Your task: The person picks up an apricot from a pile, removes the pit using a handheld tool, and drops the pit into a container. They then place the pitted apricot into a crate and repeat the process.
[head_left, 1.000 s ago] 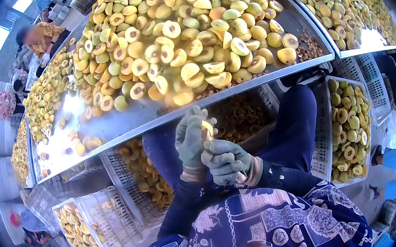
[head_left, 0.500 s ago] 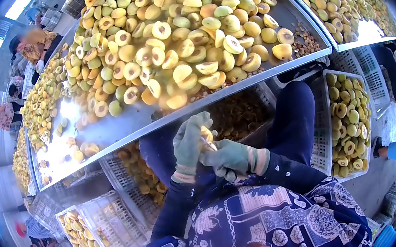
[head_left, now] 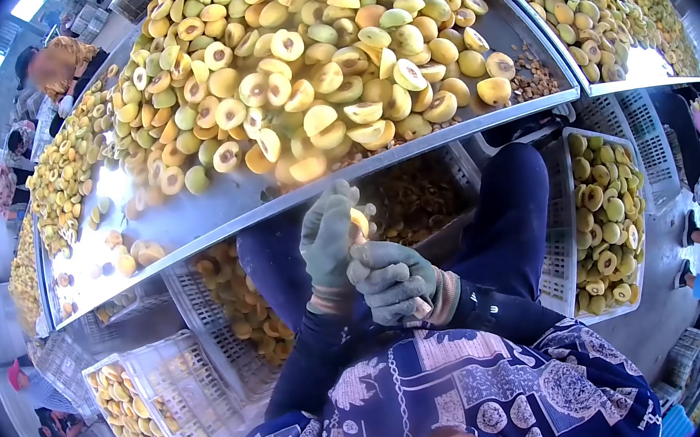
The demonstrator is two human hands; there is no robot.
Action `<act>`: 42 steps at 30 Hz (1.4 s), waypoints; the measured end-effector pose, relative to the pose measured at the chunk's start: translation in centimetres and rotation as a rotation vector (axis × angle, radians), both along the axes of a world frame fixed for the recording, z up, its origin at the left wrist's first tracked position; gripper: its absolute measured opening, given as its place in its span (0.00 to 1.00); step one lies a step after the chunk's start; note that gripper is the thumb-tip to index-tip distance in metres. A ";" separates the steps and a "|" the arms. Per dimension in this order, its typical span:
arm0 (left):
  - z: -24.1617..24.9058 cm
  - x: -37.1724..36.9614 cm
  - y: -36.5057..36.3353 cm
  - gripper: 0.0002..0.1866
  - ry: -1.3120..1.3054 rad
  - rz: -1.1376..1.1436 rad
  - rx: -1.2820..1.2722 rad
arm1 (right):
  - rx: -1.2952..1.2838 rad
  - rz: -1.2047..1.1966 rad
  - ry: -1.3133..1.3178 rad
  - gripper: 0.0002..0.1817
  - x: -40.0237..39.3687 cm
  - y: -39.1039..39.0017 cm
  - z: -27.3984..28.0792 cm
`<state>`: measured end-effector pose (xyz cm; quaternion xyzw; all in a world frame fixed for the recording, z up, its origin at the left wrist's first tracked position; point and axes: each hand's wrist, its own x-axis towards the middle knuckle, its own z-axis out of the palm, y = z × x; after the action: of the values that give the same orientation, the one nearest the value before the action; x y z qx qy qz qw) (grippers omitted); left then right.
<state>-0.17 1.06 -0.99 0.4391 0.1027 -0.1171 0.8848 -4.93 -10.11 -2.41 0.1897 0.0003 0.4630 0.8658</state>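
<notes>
My left hand [head_left: 328, 240], in a grey-green glove, is closed around a yellow stone-fruit half [head_left: 358, 222], peach- or apricot-like. Just below and to its right, my right hand [head_left: 391, 276], gloved the same way, has its fingers wrapped round a small tool [head_left: 420, 309]. Only the handle end of that tool shows at the heel of the hand; its working end is hidden. Both hands meet above my lap, in front of the metal table's edge [head_left: 296, 197]. Halved fruit [head_left: 287, 46] lies heaped on the table, many halves with brown centres.
A crate of fruit halves [head_left: 605, 224] stands at my right, another crate [head_left: 143, 410] at lower left. Beneath the table edge sits a container of brown scraps [head_left: 417, 198]. Loose pit pieces [head_left: 530, 73] lie in the table corner. A co-worker [head_left: 61, 70] sits at far left.
My right hand has turned and its fingers have curled in more, covering the tool's metal part that showed before. The left hand keeps the fruit half. The whole view has shifted slightly.
</notes>
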 end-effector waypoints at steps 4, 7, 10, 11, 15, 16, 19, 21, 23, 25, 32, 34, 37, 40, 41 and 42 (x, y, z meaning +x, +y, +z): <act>-0.5 0.0 -0.3 0.10 -0.036 0.116 0.008 | -0.033 -0.025 -0.015 0.22 -0.2 0.2 -0.1; -0.3 0.0 -0.5 0.09 -0.042 0.157 0.116 | -0.245 -0.037 -0.101 0.22 0.1 -0.2 0.0; -0.9 0.3 -0.4 0.10 -0.086 0.198 0.178 | -0.117 -0.068 -0.121 0.21 0.1 0.0 -0.3; -2.7 0.8 1.0 0.10 -0.503 0.245 0.699 | -0.001 -0.110 -0.130 0.21 0.1 0.1 -0.2; -1.3 1.1 3.9 0.15 -0.177 0.270 0.391 | -0.061 -0.216 -0.148 0.21 1.0 -1.6 0.6; -0.6 1.2 5.1 0.14 -0.187 0.312 0.428 | -0.194 -0.195 -0.101 0.21 0.9 -1.9 -0.2; -0.4 2.5 9.9 0.14 -0.201 0.530 0.483 | -0.437 -0.126 -0.094 0.21 2.0 -2.8 -2.5; -1.8 3.4 14.6 0.15 -0.119 0.483 0.831 | -0.474 -0.044 0.084 0.18 2.9 -2.8 -4.9; -1.8 4.5 16.4 0.12 -0.639 0.383 1.789 | -0.898 0.006 0.038 0.16 3.3 -2.5 -4.2; -1.1 5.5 14.6 0.12 -0.897 0.306 1.948 | -1.342 0.022 -0.108 0.15 2.9 -2.1 -2.0; -1.9 10.6 1.9 0.27 -0.462 -0.071 1.796 | -1.318 -0.045 -0.121 0.16 2.6 -4.1 -0.5; -2.1 10.5 2.2 0.27 -0.521 0.009 1.687 | -1.278 -0.111 -0.133 0.13 2.4 -4.9 -0.3; -1.2 8.4 3.4 0.33 -0.613 -0.005 1.222 | -1.337 -0.172 -0.240 0.10 3.2 -5.2 2.0; 0.2 5.6 3.6 0.38 -0.746 -0.113 0.960 | -1.282 -0.246 -0.360 0.08 3.7 -3.8 3.4; 0.8 4.7 3.3 0.39 -0.766 -0.142 0.887 | -1.267 -0.268 -0.410 0.09 3.8 -3.2 3.1; 0.0 3.9 2.9 0.36 -0.643 -0.152 0.593 | -1.249 -0.291 -0.463 0.09 4.0 -2.6 3.1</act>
<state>3.69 3.91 -1.02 0.6945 -0.1810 -0.0047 0.6963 -0.97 -12.68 0.66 -0.4515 0.0566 0.2835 0.8441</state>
